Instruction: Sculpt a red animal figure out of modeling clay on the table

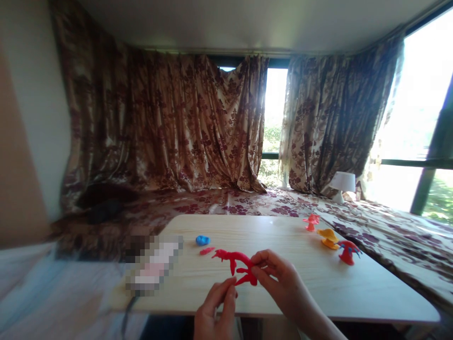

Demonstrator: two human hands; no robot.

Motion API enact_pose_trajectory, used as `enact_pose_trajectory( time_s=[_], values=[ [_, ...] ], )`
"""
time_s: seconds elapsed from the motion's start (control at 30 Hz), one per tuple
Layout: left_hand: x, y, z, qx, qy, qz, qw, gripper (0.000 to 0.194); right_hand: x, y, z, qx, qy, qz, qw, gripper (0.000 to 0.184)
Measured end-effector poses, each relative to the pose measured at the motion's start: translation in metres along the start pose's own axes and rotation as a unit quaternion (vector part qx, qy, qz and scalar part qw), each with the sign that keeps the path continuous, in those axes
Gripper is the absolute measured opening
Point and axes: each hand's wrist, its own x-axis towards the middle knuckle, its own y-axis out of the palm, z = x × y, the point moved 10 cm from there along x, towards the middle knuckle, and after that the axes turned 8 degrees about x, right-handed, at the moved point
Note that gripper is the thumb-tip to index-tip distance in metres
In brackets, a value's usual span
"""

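Observation:
Above the near part of the table, a red modelling clay animal figure [240,256] is held up between both hands. It has a long curved body, a head end pointing left and several thin limbs. My right hand [278,274] pinches its right end between thumb and fingers. Lower down, my left hand [219,300] has thumb and fingertips closed on the tip of one thin limb. Just beyond the figure's head end lies a small pinkish-red clay piece [207,251] on the table. A blue clay lump [203,241] rests a little behind that piece.
Along the right side of the pale wooden table [290,236] stand a coral clay figure [312,223], a yellow one [329,239] and a red-and-blue one [348,252]. A blurred-out flat object [154,267] with a dark cable lies at the left edge. Behind are a white lamp [343,183] and curtains.

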Motion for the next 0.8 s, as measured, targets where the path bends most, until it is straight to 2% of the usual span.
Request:
enact_pose_trajectory(
  time_s=[0.1,0.23,0.3,0.4,0.57,0.8],
  values=[
    [0.002,0.004,0.007,-0.017,-0.015,0.017,1.000,0.035,0.000,0.002,-0.001,-0.005,0.006,0.008,1.000,0.024],
    [0.002,0.017,0.035,-0.122,-0.125,0.074,0.982,0.040,0.001,0.002,-0.004,0.024,0.018,0.015,0.999,0.024],
    [0.000,0.026,0.042,-0.160,-0.156,0.108,0.969,0.042,0.001,0.003,-0.007,0.047,0.024,0.024,0.998,0.024],
    [0.000,0.028,0.040,-0.157,-0.130,0.119,0.972,0.045,0.000,0.006,-0.011,0.056,0.031,0.036,0.997,0.023],
    [0.002,0.016,0.029,-0.072,-0.058,0.079,0.993,0.040,-0.001,0.008,-0.010,0.043,0.031,0.037,0.998,0.018],
    [0.000,0.010,0.015,-0.046,-0.048,0.049,0.997,0.038,-0.002,0.007,-0.010,0.025,0.038,0.031,0.998,0.019]
  ],
)
